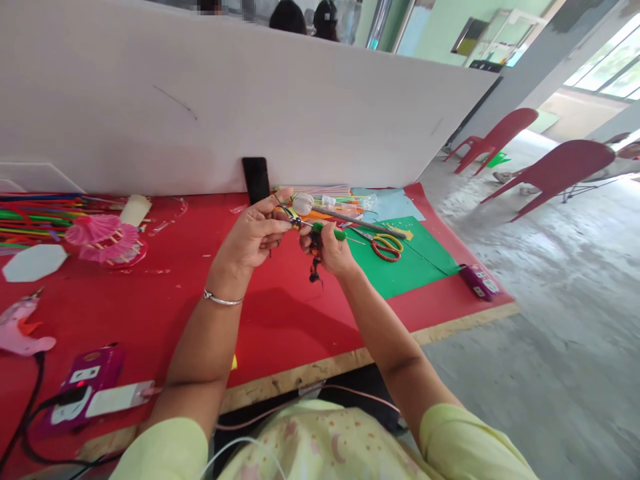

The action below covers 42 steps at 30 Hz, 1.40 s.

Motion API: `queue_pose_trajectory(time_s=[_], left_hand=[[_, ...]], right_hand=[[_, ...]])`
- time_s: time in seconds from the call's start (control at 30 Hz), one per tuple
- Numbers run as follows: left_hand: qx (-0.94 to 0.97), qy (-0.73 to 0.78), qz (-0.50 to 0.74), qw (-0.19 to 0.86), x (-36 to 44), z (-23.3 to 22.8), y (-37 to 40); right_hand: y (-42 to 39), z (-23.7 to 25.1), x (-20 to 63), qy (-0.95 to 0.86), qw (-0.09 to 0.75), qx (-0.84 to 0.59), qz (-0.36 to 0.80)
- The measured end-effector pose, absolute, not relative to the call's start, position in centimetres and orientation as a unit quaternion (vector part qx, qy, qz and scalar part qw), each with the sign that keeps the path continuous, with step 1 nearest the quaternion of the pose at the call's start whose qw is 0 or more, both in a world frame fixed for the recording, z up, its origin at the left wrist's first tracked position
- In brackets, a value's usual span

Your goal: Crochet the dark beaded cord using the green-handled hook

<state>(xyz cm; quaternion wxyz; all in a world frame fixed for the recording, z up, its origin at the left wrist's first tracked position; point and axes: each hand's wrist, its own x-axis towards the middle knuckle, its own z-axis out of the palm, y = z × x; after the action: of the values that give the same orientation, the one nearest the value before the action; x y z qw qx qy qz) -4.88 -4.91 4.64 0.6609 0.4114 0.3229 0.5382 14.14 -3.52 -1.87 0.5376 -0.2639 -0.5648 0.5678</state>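
Observation:
My left hand [253, 233] pinches the top end of a small black and orange pipe-cleaner figure [315, 257] between thumb and fingers. My right hand [334, 250] grips the same figure lower down, together with a green stick [329, 231] that pokes out to the right. A black and orange tail hangs below the right fist. Both hands are raised above the red table cover [280, 313], close together. A silver bangle [223, 300] is on my left wrist.
Scissors with red and yellow handles [386, 245] lie on a green sheet [415, 257]. Coloured sticks [35, 217], pink paper fans [103, 237], a glue gun [20, 327], a purple power strip [83, 383], a black phone [256, 179] against the white board, red chairs [560, 170] at right.

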Motion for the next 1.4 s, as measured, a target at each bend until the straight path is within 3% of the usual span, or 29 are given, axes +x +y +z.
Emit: queue_pose_trajectory(time_s=[0.2,0.67,0.93,1.4], left_hand=[[0.441,0.337,0.535,0.637,-5.0,4.7,-4.9],[0.435,0.342,0.599,0.579,-3.8,4.3,-4.7],[0.454,0.384,0.592,0.544,-4.0,4.4,-4.9],[0.474,0.368,0.571,0.560,-4.7,4.8,-5.2]], right_hand=[[-3.6,-0.5,16.5,-0.663,0.504,-0.256,0.491],[-3.6,-1.4,15.4,-0.653,0.543,-0.244,0.468],[-3.8,-1.6,15.6,-0.683,0.581,-0.226,0.379],[-3.5,0.9,18.5,-0.841,0.474,-0.208,0.154]])
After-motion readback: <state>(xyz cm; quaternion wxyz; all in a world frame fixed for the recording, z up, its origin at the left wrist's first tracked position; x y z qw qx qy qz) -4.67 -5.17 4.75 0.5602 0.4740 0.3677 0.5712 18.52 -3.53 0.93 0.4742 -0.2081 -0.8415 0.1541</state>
